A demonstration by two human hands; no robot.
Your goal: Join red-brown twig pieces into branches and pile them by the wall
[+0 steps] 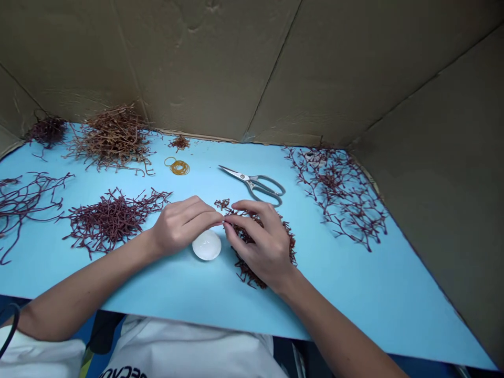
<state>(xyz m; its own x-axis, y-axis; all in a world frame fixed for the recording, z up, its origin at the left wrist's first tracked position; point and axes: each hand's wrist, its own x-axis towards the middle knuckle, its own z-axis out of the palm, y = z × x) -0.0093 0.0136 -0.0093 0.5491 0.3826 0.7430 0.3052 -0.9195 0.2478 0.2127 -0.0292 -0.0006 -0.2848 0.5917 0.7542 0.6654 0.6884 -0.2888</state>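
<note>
Nearest us lies our white shirt front (189, 352), just short of the blue board (394, 294). Our two hands sit together mid-board with their fingertips meeting. Our right hand (260, 244) curls over a heap of dark red dried sprigs (246, 265), and our left hand (183, 226) reaches across to it; whether either pinches a strand, we cannot tell. A smooth white dome (207, 244) sits just beside both hands, on the near side. Left of us lies a larger dark red pile (112, 220), with paler brown twigs (114, 139) beyond it. Steel scissors (255, 184) and rubber bands (179, 167) lie farther off, a thin red sprawl (334, 194) lies right, and a cardboard wall (197, 63) rises behind everything.
</note>
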